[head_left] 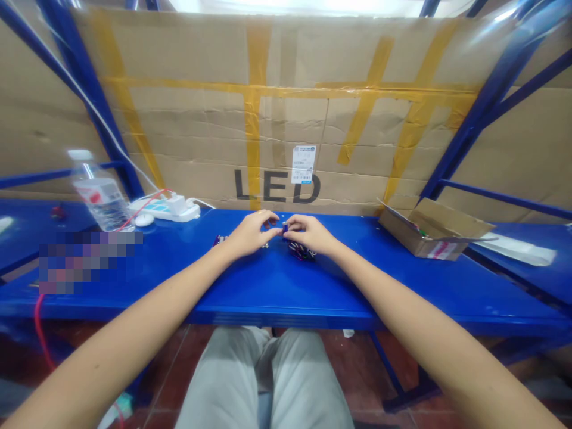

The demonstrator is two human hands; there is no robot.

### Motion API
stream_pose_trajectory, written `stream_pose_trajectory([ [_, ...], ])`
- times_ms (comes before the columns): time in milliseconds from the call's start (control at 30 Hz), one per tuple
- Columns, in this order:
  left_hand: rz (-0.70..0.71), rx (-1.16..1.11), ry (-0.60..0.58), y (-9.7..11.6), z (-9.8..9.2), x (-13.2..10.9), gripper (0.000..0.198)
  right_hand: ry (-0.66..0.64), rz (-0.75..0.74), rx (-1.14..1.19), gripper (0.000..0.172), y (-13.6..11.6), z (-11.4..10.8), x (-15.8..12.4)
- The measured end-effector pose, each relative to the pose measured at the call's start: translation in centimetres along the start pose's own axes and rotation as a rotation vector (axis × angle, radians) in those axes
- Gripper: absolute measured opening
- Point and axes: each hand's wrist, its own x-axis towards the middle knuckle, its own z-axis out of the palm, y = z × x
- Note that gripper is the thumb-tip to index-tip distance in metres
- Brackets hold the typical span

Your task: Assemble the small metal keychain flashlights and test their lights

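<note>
Above the blue table my right hand (308,231) pinches a small dark purple-blue cylindrical piece (286,228) between thumb and fingers. My left hand (257,231) is close beside it, thumb stretched toward the piece and fingers curved, with a gap between them. Its thumb tip appears to touch the piece or my right fingertips. Under my right hand lies a small pile of purple and silvery parts (302,250). More purple and silvery parts (220,240) show by my left wrist, partly hidden. A few tiny bits (266,245) lie between the hands.
On the blue table (277,292), a water bottle (99,193), a white power strip (165,208) and a pixelated patch are at the left. An open cardboard box (429,229) stands right, near a white sheet (521,247). A large cardboard panel (201,137) closes off the back.
</note>
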Motion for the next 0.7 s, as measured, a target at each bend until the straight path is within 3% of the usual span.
stream_pose_trajectory([
  [267, -0.171, -0.302, -0.089, 0.5, 1.5, 0.0, 0.029, 0.187, -0.036, -0.020, 0.024, -0.5, -0.2, 0.3],
  [400, -0.235, -0.354, -0.031, 0.6, 2.3, 0.1, 0.027, 0.163, -0.014, 0.036, 0.023, -0.5, 0.2, 0.4],
  [567, -0.229, -0.373, -0.030, 0.7, 2.1, 0.1, 0.017, 0.097, -0.052, -0.076, 0.018, -0.8, -0.2, 0.2],
  [700, -0.265, -0.508, 0.002, 0.5, 2.3, 0.2, 0.014, 0.167, -0.080, -0.204, 0.025, -0.1, -0.8, 0.4],
])
